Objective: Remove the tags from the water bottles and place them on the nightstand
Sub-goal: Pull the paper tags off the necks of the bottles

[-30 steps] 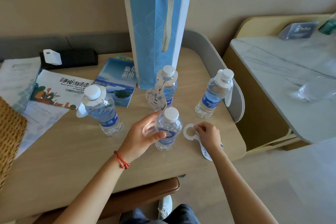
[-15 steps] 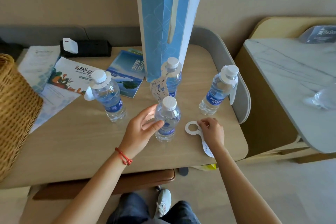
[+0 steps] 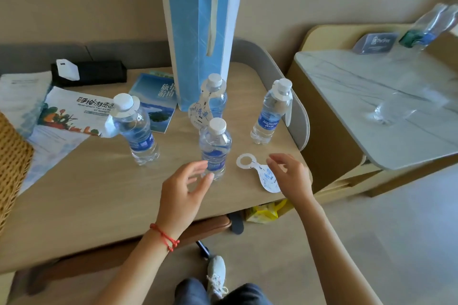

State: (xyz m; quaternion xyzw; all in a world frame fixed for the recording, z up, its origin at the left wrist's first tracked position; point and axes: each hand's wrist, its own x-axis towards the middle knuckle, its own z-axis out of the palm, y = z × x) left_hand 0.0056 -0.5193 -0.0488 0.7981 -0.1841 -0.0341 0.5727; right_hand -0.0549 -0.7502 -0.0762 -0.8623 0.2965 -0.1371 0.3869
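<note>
Several small water bottles stand on the wooden table (image 3: 74, 193). The near middle bottle (image 3: 215, 148) has no tag. Its white paper tag (image 3: 260, 171) lies flat on the table to its right. The left bottle (image 3: 135, 129), the back bottle (image 3: 215, 96) and the right bottle (image 3: 271, 111) each carry a tag round the neck. My left hand (image 3: 184, 186) hovers just in front of the untagged bottle, fingers relaxed, holding nothing. My right hand (image 3: 290, 176) hovers over the loose tag's right side, fingers loosely spread, apart from it.
A tall blue paper bag (image 3: 203, 39) stands behind the bottles. Brochures (image 3: 74, 111) and a black box (image 3: 91, 73) lie at the left, a wicker basket (image 3: 12, 168) at the left edge. A marble-topped stand (image 3: 371, 96) with a glass (image 3: 394, 106) is to the right.
My left hand has let go of the untagged bottle and drawn back. My right hand has lifted off the loose tag, which stays flat on the table.
</note>
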